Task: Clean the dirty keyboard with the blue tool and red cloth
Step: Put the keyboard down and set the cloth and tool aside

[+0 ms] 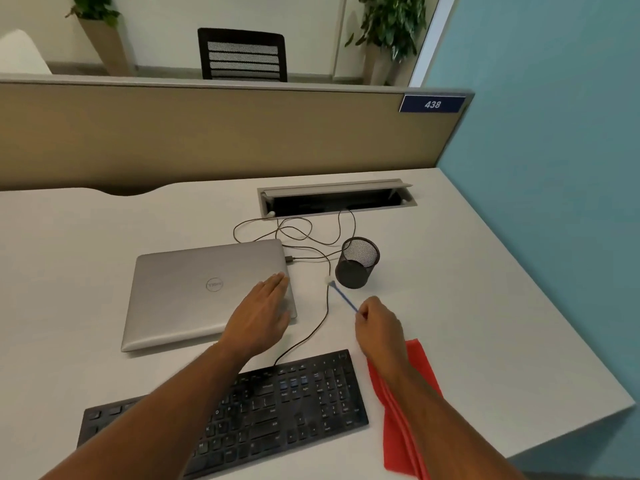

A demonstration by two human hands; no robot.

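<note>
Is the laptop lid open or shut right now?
Shut. The laptop lies flat on the desk with its logo facing up, and the left hand rests flat on its right edge.

A pale grey tabletop [467,271] fills the near scene, with an open cable slot [336,197] recessed along its far edge. A tan partition panel [207,133] rises behind it, bearing a dark blue plate numbered 438 [432,104] at its right end, and a teal wall [554,133] closes the right side. Beyond the partition stand a black slatted chair [242,55], two potted plants [393,26] and a cream wall [166,29] in soft, even light.
</note>
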